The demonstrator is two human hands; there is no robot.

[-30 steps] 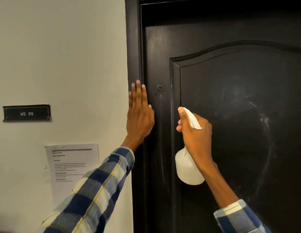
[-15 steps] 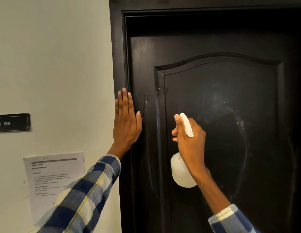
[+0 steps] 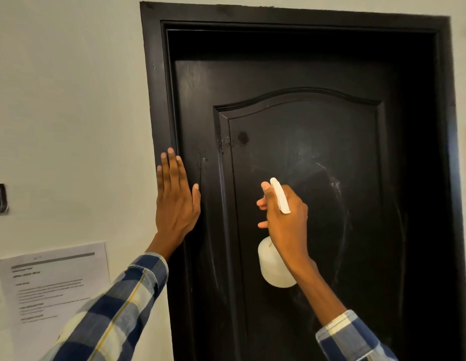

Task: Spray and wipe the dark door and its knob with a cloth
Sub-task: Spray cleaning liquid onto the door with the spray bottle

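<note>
Door (image 3: 305, 165) fills right of frame | left hand (image 3: 176, 204) flat, fingers straight, on frame edge | right hand (image 3: 285, 220) wrapped round spray bottle (image 3: 275, 267) (nozzle at panel) | risk: overspray runs down; knob, cloth unseen

I see two forearms entering from the lower edge of the frame, each in a long sleeve of plaid fabric: navy and white blocks crossed by thin yellow lines. The left sleeve (image 3: 117, 306) fills the lower left, its buttoned cuff ending at the wrist. The right sleeve (image 3: 351, 337) shows at lower right, cuff pushed partway up the forearm. Both hands are bare.
</note>
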